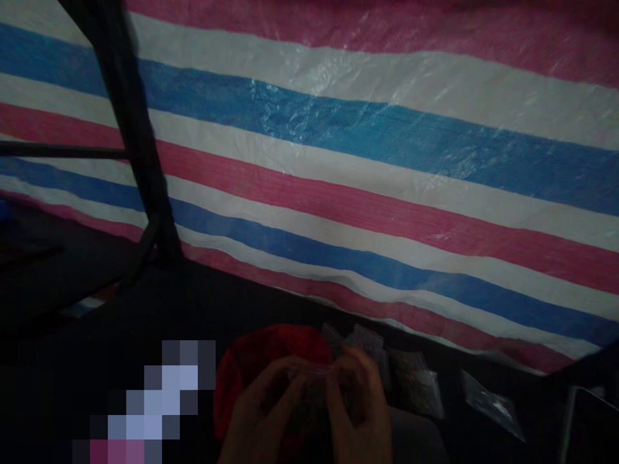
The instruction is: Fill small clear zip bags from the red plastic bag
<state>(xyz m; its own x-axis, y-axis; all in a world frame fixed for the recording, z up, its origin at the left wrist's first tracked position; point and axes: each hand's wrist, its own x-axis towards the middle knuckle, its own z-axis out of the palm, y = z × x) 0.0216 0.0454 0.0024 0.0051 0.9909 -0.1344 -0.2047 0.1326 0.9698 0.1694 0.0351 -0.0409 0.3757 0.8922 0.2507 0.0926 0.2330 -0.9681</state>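
The scene is very dark. My left hand and my right hand meet low in the middle and together pinch the top edge of a small clear plastic bag with dark contents. A red bowl-like container sits just behind and under my left hand. What lies inside it is hidden in the dark.
Several small clear bags, one beside my right hand and one farther right, lie on the dark surface. A striped red, white and blue tarp fills the background. A dark pole stands at the left. A pixelated patch sits at lower left.
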